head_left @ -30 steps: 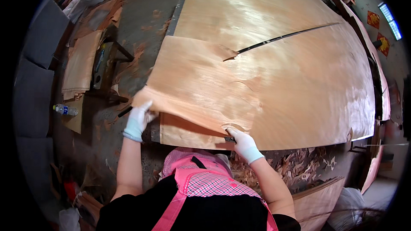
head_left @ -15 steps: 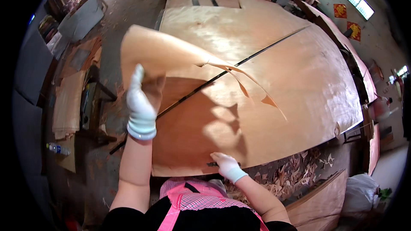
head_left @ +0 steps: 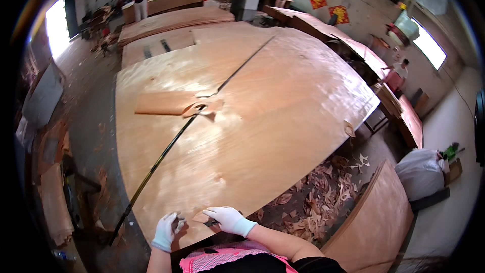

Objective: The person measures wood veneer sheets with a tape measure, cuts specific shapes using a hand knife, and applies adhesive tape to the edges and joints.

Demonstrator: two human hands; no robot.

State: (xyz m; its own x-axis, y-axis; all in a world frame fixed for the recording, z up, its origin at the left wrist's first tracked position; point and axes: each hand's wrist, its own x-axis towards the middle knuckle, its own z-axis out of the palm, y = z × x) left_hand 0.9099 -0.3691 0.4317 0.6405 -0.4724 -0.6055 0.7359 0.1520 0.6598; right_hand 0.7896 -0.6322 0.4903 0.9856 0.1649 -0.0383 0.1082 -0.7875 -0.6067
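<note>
Curled tan veneer (head_left: 164,104) is released, pale wood sheet (head_left: 283,116) bared; white-gloved left hand (head_left: 168,228) loosely open, flat dark tool (head_left: 211,222) gripped by right hand (head_left: 228,220).

Daylight is entering through an overexposed doorway (head_left: 57,26) and white rectangular windows (head_left: 429,45); glare is streaking the broad tan wood sheet (head_left: 283,131); fisheye distortion is curving its edges.

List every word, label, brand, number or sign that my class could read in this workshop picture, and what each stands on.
No text can be read.
Left red-and-gold square paper poster: markings too small.
Right red-and-gold square paper poster: too small, partly covered.
Clear plastic bottle with blue label: too blurred.
</note>
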